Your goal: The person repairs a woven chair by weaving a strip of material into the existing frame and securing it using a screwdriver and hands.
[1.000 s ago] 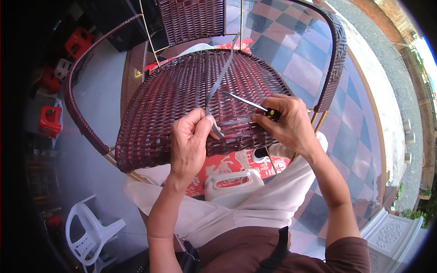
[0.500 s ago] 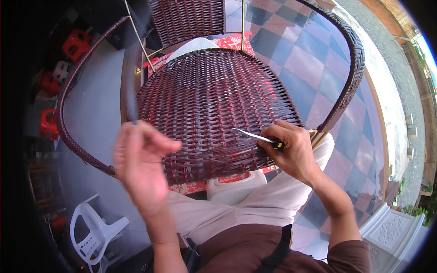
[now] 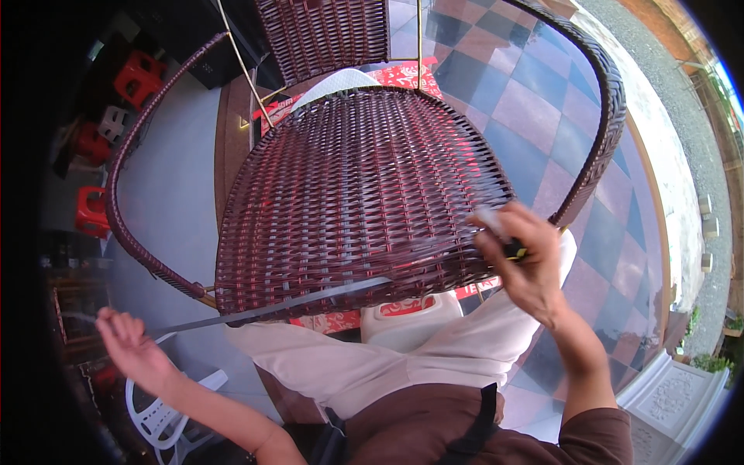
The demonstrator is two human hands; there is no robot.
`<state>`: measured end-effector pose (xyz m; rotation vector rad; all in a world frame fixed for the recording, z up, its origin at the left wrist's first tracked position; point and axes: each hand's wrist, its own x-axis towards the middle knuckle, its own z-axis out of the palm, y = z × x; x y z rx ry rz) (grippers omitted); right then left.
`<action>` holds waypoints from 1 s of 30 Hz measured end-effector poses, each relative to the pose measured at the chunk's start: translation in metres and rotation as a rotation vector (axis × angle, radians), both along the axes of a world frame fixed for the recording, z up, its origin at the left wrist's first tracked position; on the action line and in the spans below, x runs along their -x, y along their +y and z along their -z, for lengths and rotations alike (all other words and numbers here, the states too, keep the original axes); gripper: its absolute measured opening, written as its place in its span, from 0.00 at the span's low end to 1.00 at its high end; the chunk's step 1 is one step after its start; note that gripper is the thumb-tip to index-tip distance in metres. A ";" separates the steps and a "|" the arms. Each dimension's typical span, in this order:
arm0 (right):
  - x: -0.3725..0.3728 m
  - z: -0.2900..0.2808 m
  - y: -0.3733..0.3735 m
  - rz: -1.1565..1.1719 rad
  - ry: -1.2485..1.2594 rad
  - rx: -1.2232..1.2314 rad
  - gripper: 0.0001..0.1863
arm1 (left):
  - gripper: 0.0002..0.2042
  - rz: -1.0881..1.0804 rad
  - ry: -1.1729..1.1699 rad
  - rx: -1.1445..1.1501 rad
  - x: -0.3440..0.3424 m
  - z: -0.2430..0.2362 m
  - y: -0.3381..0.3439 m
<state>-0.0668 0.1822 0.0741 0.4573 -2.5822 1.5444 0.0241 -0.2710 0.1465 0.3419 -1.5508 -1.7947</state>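
Observation:
The brown woven wicker chair [image 3: 364, 178] stands in front of me, its seat near my knees. Off to the left, my left hand [image 3: 130, 345] is closed on a flat grey weaving strip [image 3: 306, 298]. That strip runs taut along the seat's front edge, entering the weave toward the right. Above the front right of the seat, my right hand [image 3: 531, 256] is wrapped round a tool [image 3: 514, 248] with a black-and-yellow handle. Its pale blade is blurred by motion, and I cannot tell whether it touches the weave.
Curved woven armrests [image 3: 597, 116] flank the seat. Beneath it are a white plastic stool [image 3: 411, 329] and red patterned cloth [image 3: 329, 319]. A white plastic chair [image 3: 159, 418] stands at the lower left, and red stools [image 3: 139, 77] stand farther back. Checkered tiles [image 3: 535, 108] cover the floor at right.
My left hand has swung down and outward to the left, drawing the strip straight along the front edge. My right hand has shifted slightly right with the tool, whose blade has turned upward.

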 end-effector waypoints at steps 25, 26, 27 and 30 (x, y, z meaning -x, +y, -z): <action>0.236 -0.109 0.075 0.125 -0.306 -0.149 0.22 | 0.12 -0.463 -0.210 -0.036 0.077 0.077 0.011; 0.241 -0.105 0.082 0.106 -0.301 -0.180 0.22 | 0.12 -0.466 -0.200 -0.032 0.080 0.080 0.017; 0.247 -0.102 0.089 0.084 -0.297 -0.213 0.21 | 0.12 -0.471 -0.191 -0.028 0.082 0.083 0.022; 0.251 -0.104 0.083 0.261 -0.269 -0.431 0.25 | 0.12 -0.539 -0.200 -0.042 0.082 0.077 0.029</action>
